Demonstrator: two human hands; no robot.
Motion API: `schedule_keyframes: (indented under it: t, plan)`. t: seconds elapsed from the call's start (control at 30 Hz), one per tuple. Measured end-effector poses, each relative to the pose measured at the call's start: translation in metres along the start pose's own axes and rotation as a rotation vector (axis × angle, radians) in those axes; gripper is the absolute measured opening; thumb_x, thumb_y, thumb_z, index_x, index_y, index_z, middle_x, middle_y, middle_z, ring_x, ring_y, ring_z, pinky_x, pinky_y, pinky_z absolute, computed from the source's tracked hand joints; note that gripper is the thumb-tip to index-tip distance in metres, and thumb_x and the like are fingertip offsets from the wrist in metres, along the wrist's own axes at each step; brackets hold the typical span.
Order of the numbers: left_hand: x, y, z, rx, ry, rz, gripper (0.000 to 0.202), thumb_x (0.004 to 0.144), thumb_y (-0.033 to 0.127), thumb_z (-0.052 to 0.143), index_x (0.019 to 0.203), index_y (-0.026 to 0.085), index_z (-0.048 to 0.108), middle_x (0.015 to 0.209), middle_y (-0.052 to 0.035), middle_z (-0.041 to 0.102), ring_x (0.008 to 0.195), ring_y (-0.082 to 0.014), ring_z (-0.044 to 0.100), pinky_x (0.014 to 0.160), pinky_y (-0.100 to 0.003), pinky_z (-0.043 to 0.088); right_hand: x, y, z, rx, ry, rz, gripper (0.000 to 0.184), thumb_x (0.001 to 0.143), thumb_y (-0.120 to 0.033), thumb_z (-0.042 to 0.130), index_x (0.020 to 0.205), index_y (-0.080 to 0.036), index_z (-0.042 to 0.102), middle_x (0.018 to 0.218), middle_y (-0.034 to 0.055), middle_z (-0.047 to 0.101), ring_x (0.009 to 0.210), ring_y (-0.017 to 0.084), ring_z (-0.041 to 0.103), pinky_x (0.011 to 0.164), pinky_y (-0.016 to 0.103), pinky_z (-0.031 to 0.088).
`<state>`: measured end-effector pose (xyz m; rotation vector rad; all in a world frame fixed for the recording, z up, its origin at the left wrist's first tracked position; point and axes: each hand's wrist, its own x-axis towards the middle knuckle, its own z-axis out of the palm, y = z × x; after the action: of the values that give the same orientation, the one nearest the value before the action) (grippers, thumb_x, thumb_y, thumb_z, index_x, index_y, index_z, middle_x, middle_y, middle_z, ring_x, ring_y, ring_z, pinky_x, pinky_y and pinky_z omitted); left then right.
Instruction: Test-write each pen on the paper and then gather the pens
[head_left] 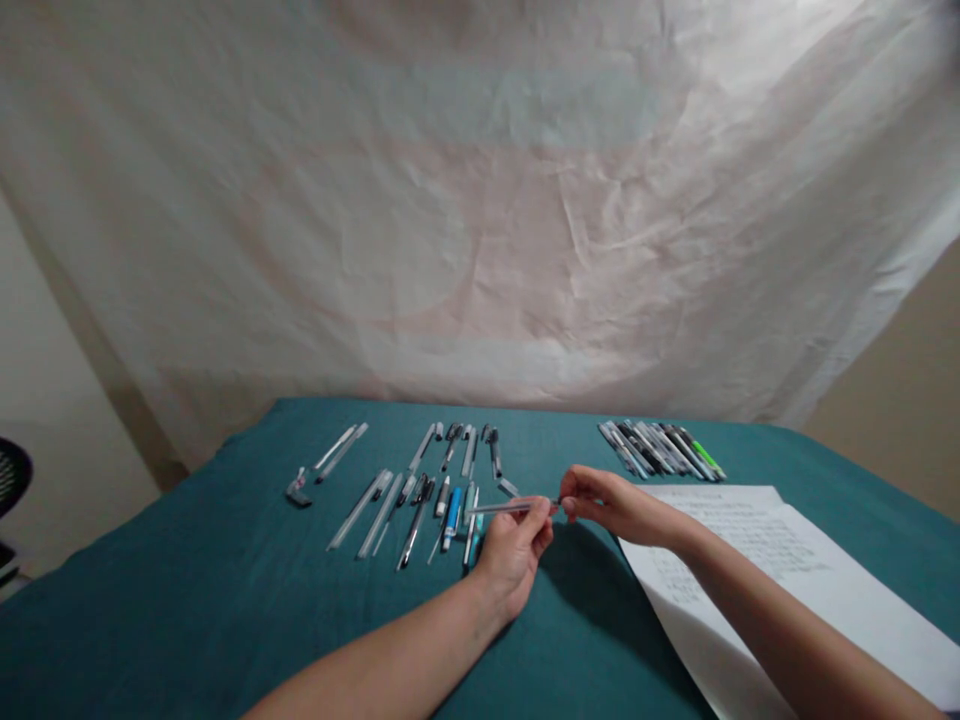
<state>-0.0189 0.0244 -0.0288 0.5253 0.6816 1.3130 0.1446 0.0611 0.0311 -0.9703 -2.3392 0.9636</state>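
Partly, the left hand (517, 555) is hiding the clear pen (495, 508) that it is gripping: thumb and fingers are covering the middle of the barrel, and only the left end is showing plainly. At the other end, the fingertips of the right hand (600, 500) are pinching closed around a small dark piece; whether that piece is joining the barrel or sitting apart is staying too small to tell. Both forearms are running out of the frame at the bottom. The right forearm is crossing the paper (832, 590), covering some of its handwriting, which is blurring beyond reading, and the lower edge of the sheet is being cut off. A dark object (13, 470) is showing only in part at the left edge.

The pen is lying nearly level between the two hands, raised above the green-covered desk (187, 600), its clear end pointing left past the left thumb. Just beyond the left hand a clear cap (508, 488) is resting, and beside it a turquoise pen (478, 540) and a blue pen (452, 515) are lying. Well beyond the right hand, a row of pens (664, 450) is sitting tightly together.
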Motion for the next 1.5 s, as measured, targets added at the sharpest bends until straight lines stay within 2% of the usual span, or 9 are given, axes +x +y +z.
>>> schedule_keyframes:
  t: [0.27,0.47,0.67,0.87,1.03,1.23,1.5]
  plan:
    - [0.0,0.002,0.002,-0.006,0.026,-0.001,0.018,0.065,0.022,0.07,0.076,0.013,0.059,0.075,-0.0013,0.061,0.058,-0.0036,0.054,0.055,-0.012,0.045,0.004,0.002,0.007,-0.018,-0.002,0.015,0.037,0.089,-0.041,0.03,0.075,-0.015,0.052,0.071,0.004,0.06,0.065,0.012,0.054,0.062,0.024,0.043]
    - [0.0,0.0,0.001,-0.006,0.003,0.007,0.019,0.064,0.023,0.07,0.077,0.014,0.06,0.071,0.0007,0.059,0.059,-0.0038,0.054,0.057,-0.013,0.045,0.002,-0.002,0.005,-0.047,0.046,-0.007,0.026,0.082,-0.042,0.046,0.083,-0.017,0.05,0.073,0.0017,0.06,0.065,0.012,0.053,0.06,0.022,0.042]
    - [0.001,0.0,-0.001,0.019,-0.021,0.014,0.017,0.068,0.023,0.068,0.079,0.013,0.06,0.076,-0.0018,0.06,0.063,-0.0042,0.054,0.058,-0.013,0.044,0.004,-0.002,0.008,-0.094,0.01,0.029,0.04,0.088,-0.044,0.032,0.071,-0.015,0.054,0.067,0.0023,0.059,0.062,0.012,0.053,0.059,0.022,0.04]
    - [0.0,0.001,0.002,0.016,-0.008,0.008,0.019,0.064,0.024,0.07,0.075,0.013,0.06,0.071,0.0001,0.059,0.06,-0.0042,0.053,0.058,-0.014,0.044,0.003,-0.001,0.005,-0.103,0.017,0.005,0.035,0.084,-0.046,0.039,0.082,-0.015,0.056,0.072,0.0018,0.059,0.064,0.012,0.051,0.057,0.021,0.039]
    - [-0.001,0.002,0.003,0.02,-0.02,0.015,0.02,0.064,0.026,0.071,0.076,0.013,0.06,0.072,-0.0007,0.06,0.06,-0.0043,0.054,0.058,-0.014,0.044,0.003,0.0,0.009,-0.142,0.013,-0.015,0.041,0.087,-0.046,0.032,0.076,-0.015,0.055,0.069,0.0013,0.058,0.063,0.011,0.05,0.058,0.021,0.038]
    - [-0.001,0.001,0.001,0.012,-0.04,0.017,0.02,0.066,0.025,0.069,0.079,0.013,0.06,0.075,-0.001,0.061,0.061,-0.0037,0.053,0.059,-0.013,0.044,0.006,0.006,0.015,-0.053,0.008,0.01,0.044,0.089,-0.047,0.025,0.075,-0.015,0.053,0.071,0.0025,0.059,0.064,0.012,0.052,0.061,0.022,0.04]
    - [0.001,0.001,0.001,0.012,-0.035,0.006,0.018,0.069,0.024,0.067,0.08,0.011,0.06,0.075,-0.0027,0.06,0.061,-0.0037,0.052,0.056,-0.012,0.044,0.006,0.006,0.018,-0.093,0.047,-0.005,0.041,0.087,-0.048,0.03,0.073,-0.016,0.051,0.068,0.0011,0.056,0.063,0.012,0.051,0.059,0.022,0.04]
